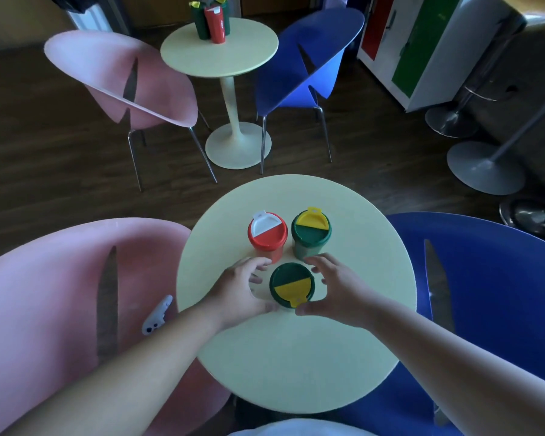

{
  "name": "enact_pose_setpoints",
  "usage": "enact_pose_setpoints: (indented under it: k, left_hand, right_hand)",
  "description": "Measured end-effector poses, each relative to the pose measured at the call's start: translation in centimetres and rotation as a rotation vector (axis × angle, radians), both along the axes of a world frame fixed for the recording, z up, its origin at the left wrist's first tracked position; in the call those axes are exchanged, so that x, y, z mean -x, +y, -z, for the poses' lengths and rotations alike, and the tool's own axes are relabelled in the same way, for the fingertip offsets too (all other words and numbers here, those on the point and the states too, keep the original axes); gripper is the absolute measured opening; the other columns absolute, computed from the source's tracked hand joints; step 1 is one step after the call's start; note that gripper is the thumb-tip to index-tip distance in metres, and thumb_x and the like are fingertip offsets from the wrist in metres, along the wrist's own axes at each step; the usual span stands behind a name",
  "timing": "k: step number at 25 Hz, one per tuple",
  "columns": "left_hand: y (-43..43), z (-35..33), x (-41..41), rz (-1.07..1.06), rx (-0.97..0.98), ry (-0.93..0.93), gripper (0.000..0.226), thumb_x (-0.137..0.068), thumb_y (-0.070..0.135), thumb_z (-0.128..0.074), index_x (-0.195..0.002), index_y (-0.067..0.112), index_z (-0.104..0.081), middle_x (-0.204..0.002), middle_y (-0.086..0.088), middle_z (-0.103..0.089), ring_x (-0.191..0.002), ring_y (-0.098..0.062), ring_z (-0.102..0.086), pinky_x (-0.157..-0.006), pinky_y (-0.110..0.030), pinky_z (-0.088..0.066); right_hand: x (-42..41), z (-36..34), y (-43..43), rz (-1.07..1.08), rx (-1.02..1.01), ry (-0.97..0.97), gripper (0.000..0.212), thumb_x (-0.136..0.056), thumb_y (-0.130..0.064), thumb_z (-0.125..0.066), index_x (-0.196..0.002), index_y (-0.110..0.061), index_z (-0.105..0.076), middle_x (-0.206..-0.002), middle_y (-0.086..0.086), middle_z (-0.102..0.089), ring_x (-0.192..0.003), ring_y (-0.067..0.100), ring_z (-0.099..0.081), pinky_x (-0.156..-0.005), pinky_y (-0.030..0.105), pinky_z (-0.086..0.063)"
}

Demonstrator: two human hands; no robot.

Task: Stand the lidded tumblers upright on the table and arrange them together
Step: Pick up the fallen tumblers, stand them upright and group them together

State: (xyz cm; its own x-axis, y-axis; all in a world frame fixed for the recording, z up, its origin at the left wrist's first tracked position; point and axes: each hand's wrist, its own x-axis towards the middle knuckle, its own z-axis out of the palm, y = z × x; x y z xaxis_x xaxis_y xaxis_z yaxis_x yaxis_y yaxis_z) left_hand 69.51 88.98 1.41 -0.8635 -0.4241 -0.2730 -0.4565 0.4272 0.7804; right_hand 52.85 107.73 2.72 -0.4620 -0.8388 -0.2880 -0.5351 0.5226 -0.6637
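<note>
Three lidded tumblers stand upright and close together on the round pale-yellow table (296, 357). A red tumbler (267, 235) with a white flip lid is at the back left. Beside it, at the back right, is a green tumbler (311, 231) with a yellow flip lid. A second green tumbler (292, 285) with a yellow flap stands nearest me. My left hand (241, 289) and my right hand (334, 287) curve around this near tumbler from either side, fingers spread, thumbs close to its base. Whether they touch it is unclear.
A pink chair (44, 309) stands left of the table, with a white game controller (158, 314) on its seat. A blue chair (485, 294) is at the right. Farther back, a second round table (249, 55) holds more tumblers between another pink chair and another blue one.
</note>
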Motion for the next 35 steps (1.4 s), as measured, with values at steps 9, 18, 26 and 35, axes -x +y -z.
enact_pose_setpoints:
  k: [9,18,26,35]
  left_hand:
    - [3.3,0.6,0.9,-0.185,0.014,0.066,0.068,-0.066,0.018,-0.094,-0.127,0.021,-0.065,-0.118,0.005,-0.068,-0.097,-0.002,-0.068,-0.076,-0.003,-0.049]
    - [3.1,0.2,2.5,-0.283,-0.024,0.089,0.066,-0.07,0.011,-0.091,-0.13,0.018,-0.065,-0.114,0.009,-0.063,-0.087,0.018,-0.056,-0.071,0.006,-0.038]
    - [1.1,-1.1,1.3,-0.173,0.086,0.232,0.045,-0.078,0.005,-0.081,-0.119,0.017,-0.068,-0.11,0.005,-0.067,-0.095,-0.001,-0.066,-0.08,-0.029,-0.061]
    - [-7.5,-3.9,9.2,0.295,0.454,-0.157,0.098,-0.061,0.022,-0.087,-0.149,0.033,-0.046,-0.147,0.001,-0.041,-0.128,-0.025,-0.052,-0.107,-0.042,-0.047]
  right_hand:
    - [-0.7,2.2,-0.3,0.126,0.096,-0.08,0.085,-0.068,-0.019,-0.091,-0.143,-0.011,-0.053,-0.128,-0.001,-0.055,-0.107,0.016,-0.063,-0.089,0.028,-0.057]
    - [0.0,2.3,-1.6,0.22,0.153,-0.107,0.077,-0.071,-0.012,-0.088,-0.14,-0.012,-0.054,-0.131,-0.001,-0.055,-0.108,0.017,-0.063,-0.09,0.028,-0.057]
    - [2.1,0.1,0.0,0.214,0.191,-0.014,0.049,-0.083,-0.003,-0.075,-0.129,-0.015,-0.062,-0.12,-0.001,-0.059,-0.106,0.014,-0.065,-0.08,0.029,-0.059]
    - [8.6,-2.8,-6.1,-0.011,-0.165,0.193,0.097,-0.068,-0.013,-0.088,-0.151,-0.029,-0.041,-0.152,0.002,-0.041,-0.134,0.028,-0.046,-0.101,0.035,-0.046]
